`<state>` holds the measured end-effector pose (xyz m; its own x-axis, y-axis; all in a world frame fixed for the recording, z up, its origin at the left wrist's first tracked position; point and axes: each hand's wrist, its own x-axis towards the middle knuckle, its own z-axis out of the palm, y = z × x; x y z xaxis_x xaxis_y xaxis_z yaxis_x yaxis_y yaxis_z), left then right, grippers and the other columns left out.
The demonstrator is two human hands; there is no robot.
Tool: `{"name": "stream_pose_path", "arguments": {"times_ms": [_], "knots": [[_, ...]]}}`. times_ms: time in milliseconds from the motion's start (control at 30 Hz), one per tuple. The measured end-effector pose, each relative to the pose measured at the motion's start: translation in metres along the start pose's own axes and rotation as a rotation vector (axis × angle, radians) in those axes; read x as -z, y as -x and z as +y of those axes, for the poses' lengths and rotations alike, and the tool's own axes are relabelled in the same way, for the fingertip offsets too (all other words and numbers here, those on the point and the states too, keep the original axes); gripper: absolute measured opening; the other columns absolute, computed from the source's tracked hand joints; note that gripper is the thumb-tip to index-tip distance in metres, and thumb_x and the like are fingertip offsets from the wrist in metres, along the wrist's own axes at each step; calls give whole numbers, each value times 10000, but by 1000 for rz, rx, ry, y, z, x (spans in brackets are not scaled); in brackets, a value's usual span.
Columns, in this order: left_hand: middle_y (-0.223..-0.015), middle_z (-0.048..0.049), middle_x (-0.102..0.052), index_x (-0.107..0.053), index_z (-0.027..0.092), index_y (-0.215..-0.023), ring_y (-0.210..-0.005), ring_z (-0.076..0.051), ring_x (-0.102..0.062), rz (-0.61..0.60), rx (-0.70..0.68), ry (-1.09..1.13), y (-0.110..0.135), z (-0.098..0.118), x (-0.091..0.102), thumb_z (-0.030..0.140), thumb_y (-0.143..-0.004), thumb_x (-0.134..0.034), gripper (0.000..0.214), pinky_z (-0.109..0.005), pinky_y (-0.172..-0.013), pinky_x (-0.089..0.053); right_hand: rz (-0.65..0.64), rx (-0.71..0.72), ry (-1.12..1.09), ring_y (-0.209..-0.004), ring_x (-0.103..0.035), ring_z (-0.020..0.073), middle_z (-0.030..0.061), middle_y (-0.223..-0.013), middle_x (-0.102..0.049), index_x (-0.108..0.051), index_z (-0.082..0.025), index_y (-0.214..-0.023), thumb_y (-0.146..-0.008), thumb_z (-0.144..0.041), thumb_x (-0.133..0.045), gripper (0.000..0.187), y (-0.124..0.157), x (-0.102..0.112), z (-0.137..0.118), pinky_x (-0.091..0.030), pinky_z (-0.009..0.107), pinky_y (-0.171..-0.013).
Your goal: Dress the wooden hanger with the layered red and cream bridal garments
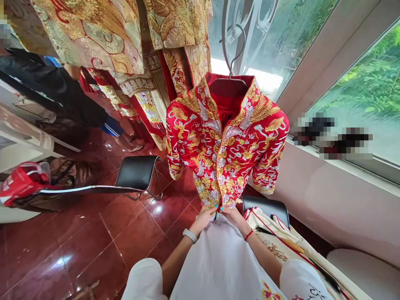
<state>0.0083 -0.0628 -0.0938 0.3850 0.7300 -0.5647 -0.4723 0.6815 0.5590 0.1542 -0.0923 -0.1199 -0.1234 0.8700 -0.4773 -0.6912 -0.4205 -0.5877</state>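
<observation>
A red embroidered jacket (203, 146) with gold and silver patterns hangs in front of me on a metal hanger (231, 68). The hanger's hook goes over a white window grille (225, 25). At the jacket's lower front, my left hand (204, 217) grips one side of the hem next to the centre opening. My right hand (233, 216) has hold of the other side, close beside the left. Both thumbs, with turquoise nails, lie on the cloth; the remaining fingers are mostly hidden beneath. The two front edges meet along the middle.
More gold and red embroidered garments (103, 37) hang at upper left. A black chair (137, 173) stands on the shiny tiled floor. Pale cloth with red trim (275, 237) is draped at right, under the window. A person in dark clothes (56, 83) is at far left, near a red bag (23, 183).
</observation>
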Motion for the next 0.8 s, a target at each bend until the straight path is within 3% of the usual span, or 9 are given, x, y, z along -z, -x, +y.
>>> {"name": "stream_pose_path", "arguments": {"times_ms": [300,600,800], "knots": [[-1077,-52,-774,-699,245,-1160,-1201,-270,-649,66,-12,43,-10,-2,2,55,-703,-729,495,-397,-1093,-447,-7,7,18,-692,-625,143,6,-798,-738,-757,-203,-846,-548,-229,-927,344,-11,6,2,-483,283,-712],[-1009,-72,-775,-695,231,-1163,-1175,-272,-659,104,-51,63,-29,-4,2,63,-703,-753,494,-417,-1091,-443,-35,13,63,-912,-680,243,41,-900,-752,-732,-216,-917,-573,-331,-911,405,-27,6,-6,-520,371,-828],[-1060,-76,-770,-698,243,-1151,-1171,-266,-660,62,-68,73,-32,-1,-2,101,-708,-773,471,-392,-1060,-470,-13,32,50,-862,-687,238,30,-882,-754,-714,-229,-944,-558,-289,-909,436,-34,6,-8,-527,381,-844]]}}
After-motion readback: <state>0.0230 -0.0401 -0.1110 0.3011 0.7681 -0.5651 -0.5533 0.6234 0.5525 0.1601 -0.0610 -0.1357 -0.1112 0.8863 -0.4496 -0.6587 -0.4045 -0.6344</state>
